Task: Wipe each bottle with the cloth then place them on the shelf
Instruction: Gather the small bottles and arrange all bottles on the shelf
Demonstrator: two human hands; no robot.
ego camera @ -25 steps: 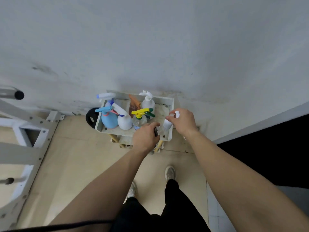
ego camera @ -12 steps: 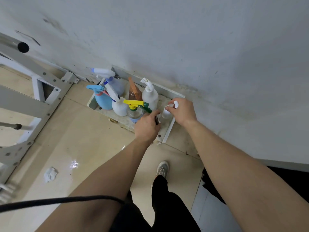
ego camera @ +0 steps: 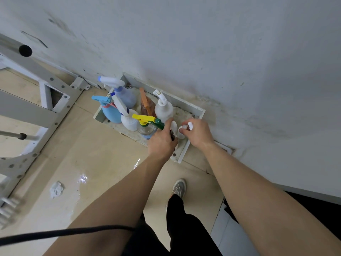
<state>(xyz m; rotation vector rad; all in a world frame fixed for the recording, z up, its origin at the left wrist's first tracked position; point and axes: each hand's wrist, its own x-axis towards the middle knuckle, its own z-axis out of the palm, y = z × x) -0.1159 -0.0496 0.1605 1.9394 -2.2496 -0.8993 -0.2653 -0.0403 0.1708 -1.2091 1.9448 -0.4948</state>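
A low white shelf [ego camera: 199, 111] stands on the floor against the wall and holds several spray bottles. Among them are a blue one [ego camera: 110, 112], a lavender one [ego camera: 126, 97], a white pump bottle [ego camera: 163, 109], a brown one [ego camera: 146, 106] and a clear one with a yellow trigger [ego camera: 144, 127]. At the shelf's right end my right hand [ego camera: 198, 133] pinches the top of a small white bottle [ego camera: 181, 133]. My left hand [ego camera: 161, 142] is closed on a bunched white cloth [ego camera: 173, 126], held against that bottle's left side. Something dark shows under its fingers.
A white metal frame [ego camera: 36, 111] with tubes stands to the left. A crumpled white tissue [ego camera: 56, 189] lies on the glossy beige floor. A black cable [ego camera: 64, 231] crosses my left forearm. My shoe [ego camera: 180, 187] is below the shelf, and a dark area lies at the right.
The view has swung so the shelf appears tilted and the frame is closer at left. Both hands stay at the small white bottle at the shelf's right end.
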